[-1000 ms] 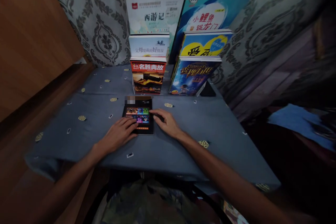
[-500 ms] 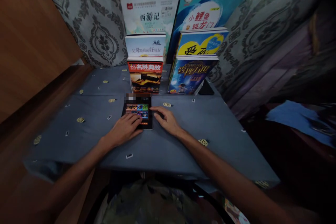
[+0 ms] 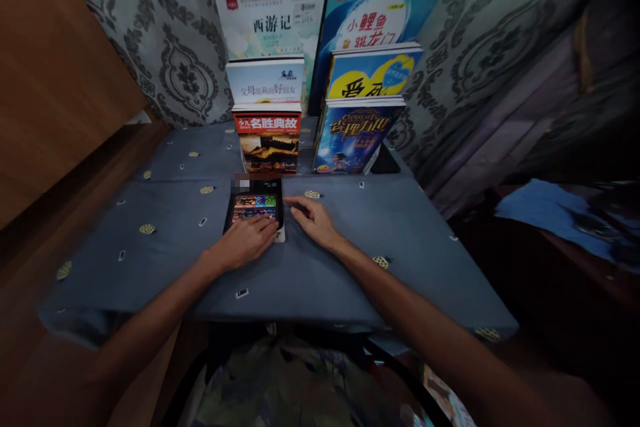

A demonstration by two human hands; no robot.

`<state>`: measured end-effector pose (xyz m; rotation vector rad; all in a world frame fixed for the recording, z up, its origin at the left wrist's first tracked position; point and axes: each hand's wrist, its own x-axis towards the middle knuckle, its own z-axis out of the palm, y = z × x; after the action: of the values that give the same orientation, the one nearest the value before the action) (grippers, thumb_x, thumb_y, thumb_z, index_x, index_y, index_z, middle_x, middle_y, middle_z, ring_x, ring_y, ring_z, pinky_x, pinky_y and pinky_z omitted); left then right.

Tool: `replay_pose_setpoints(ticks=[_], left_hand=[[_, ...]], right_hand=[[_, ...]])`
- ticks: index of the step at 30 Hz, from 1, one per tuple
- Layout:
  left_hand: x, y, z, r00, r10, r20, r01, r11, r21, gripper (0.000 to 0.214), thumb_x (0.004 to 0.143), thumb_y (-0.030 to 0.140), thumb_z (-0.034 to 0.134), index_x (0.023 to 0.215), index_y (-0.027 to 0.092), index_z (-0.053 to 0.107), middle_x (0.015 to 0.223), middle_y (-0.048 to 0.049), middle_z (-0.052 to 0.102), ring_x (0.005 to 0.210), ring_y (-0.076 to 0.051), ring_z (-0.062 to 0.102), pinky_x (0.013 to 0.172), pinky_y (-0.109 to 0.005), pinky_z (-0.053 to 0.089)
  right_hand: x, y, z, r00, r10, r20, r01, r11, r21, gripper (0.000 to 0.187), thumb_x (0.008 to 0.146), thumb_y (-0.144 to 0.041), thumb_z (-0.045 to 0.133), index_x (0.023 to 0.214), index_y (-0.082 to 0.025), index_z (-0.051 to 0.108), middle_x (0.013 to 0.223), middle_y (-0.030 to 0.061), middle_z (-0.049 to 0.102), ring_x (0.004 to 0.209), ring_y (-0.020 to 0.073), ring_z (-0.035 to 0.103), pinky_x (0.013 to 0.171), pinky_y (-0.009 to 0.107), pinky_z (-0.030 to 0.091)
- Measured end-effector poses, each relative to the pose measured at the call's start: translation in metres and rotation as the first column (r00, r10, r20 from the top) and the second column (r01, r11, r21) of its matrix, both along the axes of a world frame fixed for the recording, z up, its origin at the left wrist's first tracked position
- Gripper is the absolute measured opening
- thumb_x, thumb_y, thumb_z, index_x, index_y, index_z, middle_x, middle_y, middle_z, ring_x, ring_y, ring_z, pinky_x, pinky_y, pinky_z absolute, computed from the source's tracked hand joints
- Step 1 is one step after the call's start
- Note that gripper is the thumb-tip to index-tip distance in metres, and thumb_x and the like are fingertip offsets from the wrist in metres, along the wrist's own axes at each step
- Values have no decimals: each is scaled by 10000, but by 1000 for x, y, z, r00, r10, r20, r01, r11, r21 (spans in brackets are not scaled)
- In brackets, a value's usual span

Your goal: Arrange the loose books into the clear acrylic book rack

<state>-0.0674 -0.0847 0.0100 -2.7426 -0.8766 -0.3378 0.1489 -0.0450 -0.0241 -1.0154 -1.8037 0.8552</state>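
Observation:
A thin dark book (image 3: 255, 200) with small coloured pictures on its cover lies on the cloth-covered table (image 3: 345, 293). My left hand (image 3: 250, 239) rests across the lower part of the book, its fingers stretched out toward the lower right corner. A pale patch shows at that corner, beside the fingertips. My right hand (image 3: 314, 221) lies just right of the book, index finger pointing at its right edge and fingers slightly bent. Whether that fingertip touches the edge I cannot tell. The left hand hides the bottom of the cover.
Behind the book, a red-topped book (image 3: 270, 140) and a blue book (image 3: 357, 137) stand upright, with several more books rising behind them. A black object (image 3: 385, 161) sits beside the blue one. Patterned curtain (image 3: 185, 73) hangs behind; a wooden panel (image 3: 60, 80) stands left.
My left hand has slid right over the book's lower part, and a pale patch now shows at the corner. My right hand stays beside the edge. The whole view has shifted slightly.

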Motion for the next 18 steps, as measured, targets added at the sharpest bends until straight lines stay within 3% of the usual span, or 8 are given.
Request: replay_pose_setpoints(ticks=[7, 10, 13, 18], left_hand=[[3, -3, -1, 1000, 18, 26, -17, 1000, -6, 319, 1025, 282, 405, 1173, 133, 644, 1133, -114, 713, 1082, -227, 674, 922, -383, 556], [5, -6, -2, 999, 39, 18, -39, 999, 3, 316, 1017, 321, 433, 1171, 142, 644, 1159, -119, 695, 1115, -234, 654, 948, -389, 542], [4, -8, -1, 999, 44, 10, -44, 999, -5, 339, 1014, 347, 435, 1183, 138, 640, 1181, -125, 682, 1128, -241, 638, 961, -386, 530], [-3, -2, 5, 997, 49, 51, -42, 990, -136, 345, 1028, 357, 392, 1162, 192, 664, 1198, -89, 680, 1070, -218, 645, 917, -376, 535]], right_hand=[[0, -3, 1, 999, 13, 35, -13, 1000, -6, 333, 900, -176, 495, 1169, -212, 688, 1153, 72, 732, 1031, 205, 678, 915, 381, 526], [0, -7, 2, 992, 10, 126, -20, 997, 72, 316, 905, -181, 502, 1160, -205, 687, 1100, 76, 739, 993, 209, 670, 903, 388, 521], [-3, -13, 4, 970, 55, 237, -103, 975, 197, 302, 919, -168, 483, 1141, -183, 687, 1060, 90, 738, 995, 215, 646, 919, 395, 504], [-7, -9, 3, 926, 81, 368, -191, 942, 275, 289, 939, -152, 460, 1129, -157, 678, 1096, 122, 717, 1019, 228, 631, 971, 427, 471]])
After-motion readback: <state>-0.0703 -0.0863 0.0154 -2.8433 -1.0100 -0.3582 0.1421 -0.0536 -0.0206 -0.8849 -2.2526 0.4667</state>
